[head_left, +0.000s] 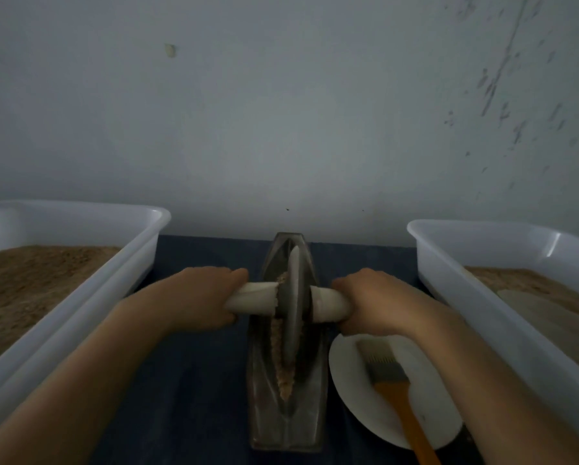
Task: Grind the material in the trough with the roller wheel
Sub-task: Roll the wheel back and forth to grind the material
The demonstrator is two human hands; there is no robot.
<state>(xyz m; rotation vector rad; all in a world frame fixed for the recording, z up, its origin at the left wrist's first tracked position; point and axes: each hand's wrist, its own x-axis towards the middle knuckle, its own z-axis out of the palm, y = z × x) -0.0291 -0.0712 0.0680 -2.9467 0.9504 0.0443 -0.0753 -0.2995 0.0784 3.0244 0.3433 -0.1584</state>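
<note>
A dark, boat-shaped metal trough [286, 427] lies lengthwise on the dark blue table, pointing away from me. The grey roller wheel [294, 307] stands upright in its groove, about midway along. Tan ground material [284, 380] lies in the groove, mostly on the near side of the wheel. A pale axle handle [256, 298] sticks out on each side of the wheel. My left hand [201, 297] grips the left handle. My right hand [375, 302] grips the right handle.
A white plastic tub [80, 290] with brown powder stands on the left, and another tub [476, 297] on the right. A white plate [358, 404] near the trough's right side holds a brush with an orange handle [405, 411]. A pale wall rises behind.
</note>
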